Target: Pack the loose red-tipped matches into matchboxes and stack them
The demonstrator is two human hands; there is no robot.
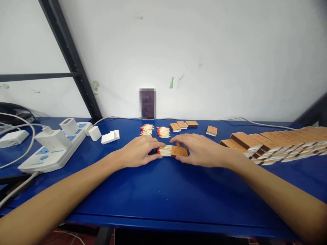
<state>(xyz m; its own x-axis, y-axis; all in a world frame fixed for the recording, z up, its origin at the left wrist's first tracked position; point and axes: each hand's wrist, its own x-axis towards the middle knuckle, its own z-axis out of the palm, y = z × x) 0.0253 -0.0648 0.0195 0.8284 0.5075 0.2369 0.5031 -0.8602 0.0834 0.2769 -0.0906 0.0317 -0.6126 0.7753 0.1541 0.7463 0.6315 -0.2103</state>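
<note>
A matchbox (179,151) lies on the blue table, its white tray (167,152) slid out to the left and filled with red-tipped matches (164,149). My left hand (139,151) grips the tray's left end between thumb and fingers. On the right, the brown sleeve is held by my right hand (198,149), thumb at the near side and fingers at the far side. Just beyond my hands lie two loose piles of matches, a left pile (146,129) and a right pile (163,132).
Several matchboxes (182,125) lie at the back, with a single matchbox (212,130) to their right. Stacked matchboxes (270,141) fill the right side. A power strip (56,153) with chargers and cables stands at left, near white adapters (108,137). A dark panel (147,104) leans on the wall.
</note>
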